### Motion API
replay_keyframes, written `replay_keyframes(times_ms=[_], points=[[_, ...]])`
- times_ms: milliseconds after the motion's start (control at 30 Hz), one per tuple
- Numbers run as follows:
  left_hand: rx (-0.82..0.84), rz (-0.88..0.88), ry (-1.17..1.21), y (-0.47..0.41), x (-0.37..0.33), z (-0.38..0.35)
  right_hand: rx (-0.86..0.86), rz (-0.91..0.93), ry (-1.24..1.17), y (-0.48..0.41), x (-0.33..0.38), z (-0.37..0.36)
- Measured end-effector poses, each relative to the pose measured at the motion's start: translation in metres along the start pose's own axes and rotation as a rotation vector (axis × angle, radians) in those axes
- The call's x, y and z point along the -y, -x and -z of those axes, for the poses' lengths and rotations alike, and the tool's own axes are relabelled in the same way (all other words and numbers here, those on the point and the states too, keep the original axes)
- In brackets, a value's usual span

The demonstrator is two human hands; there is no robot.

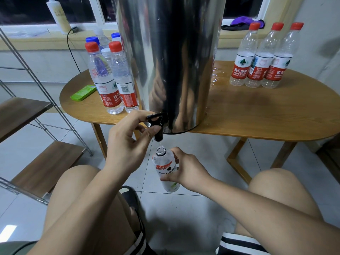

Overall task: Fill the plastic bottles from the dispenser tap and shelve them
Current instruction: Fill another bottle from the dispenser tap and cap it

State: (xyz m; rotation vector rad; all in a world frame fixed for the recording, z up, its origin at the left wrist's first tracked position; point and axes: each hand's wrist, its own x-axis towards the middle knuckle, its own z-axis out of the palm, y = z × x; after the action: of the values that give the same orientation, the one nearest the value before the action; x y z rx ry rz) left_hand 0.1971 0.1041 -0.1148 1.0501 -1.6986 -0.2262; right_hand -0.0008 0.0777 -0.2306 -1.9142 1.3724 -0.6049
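The three red-capped bottles (pixel 261 57) on the right of the table (pixel 239 111) have red labels. The left one reads 农夫山泉 and NONGFU SPRING in white. The front left bottle (pixel 106 81) shows 农夫 and part of NONGFU. The open bottle (pixel 166 172) has a white 4 on a red band. Its other words are too blurred to read.

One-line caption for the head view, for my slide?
Left hand grips the black tap of the steel dispenser while the right hand holds an uncapped bottle under it, water trickling in.
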Motion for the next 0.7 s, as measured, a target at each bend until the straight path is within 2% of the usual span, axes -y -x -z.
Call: replay_keyframes(times_ms=[700], points=[[0.011,0.001,0.006,-0.0001,0.0006,0.0007,0.003,-0.004,0.009,0.001,0.0006,0.0013]])
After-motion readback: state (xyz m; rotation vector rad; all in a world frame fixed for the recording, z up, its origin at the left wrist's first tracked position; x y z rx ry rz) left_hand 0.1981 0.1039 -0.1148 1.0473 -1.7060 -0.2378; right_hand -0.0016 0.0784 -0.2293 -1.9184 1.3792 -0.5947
